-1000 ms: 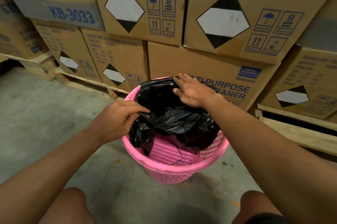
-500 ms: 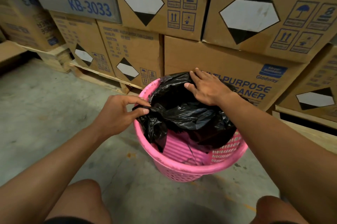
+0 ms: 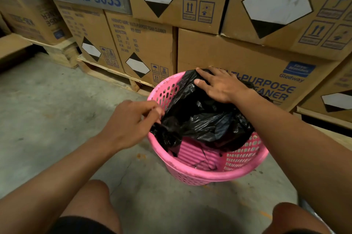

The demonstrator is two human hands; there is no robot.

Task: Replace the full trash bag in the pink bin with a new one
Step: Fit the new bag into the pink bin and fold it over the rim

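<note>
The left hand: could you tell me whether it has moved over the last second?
Yes. The left hand, pinching the black bag, has pulled outward past the pink bin's left rim.

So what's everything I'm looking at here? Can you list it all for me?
Pink bin: one, pink perforated plastic, on the floor in front of the boxes.
Trash bag: one, black, draped over the bin's far rim and partly inside.
Cardboard boxes: many, brown with blue print, stacked behind the bin.
Wooden pallets: at least two, pale wood, under the boxes.
Floor: grey concrete.
Left hand: pinching the bag's near-left edge.
Right hand: flat on the bag at the far rim.
Knees: two, bare, bottom of view.
</note>
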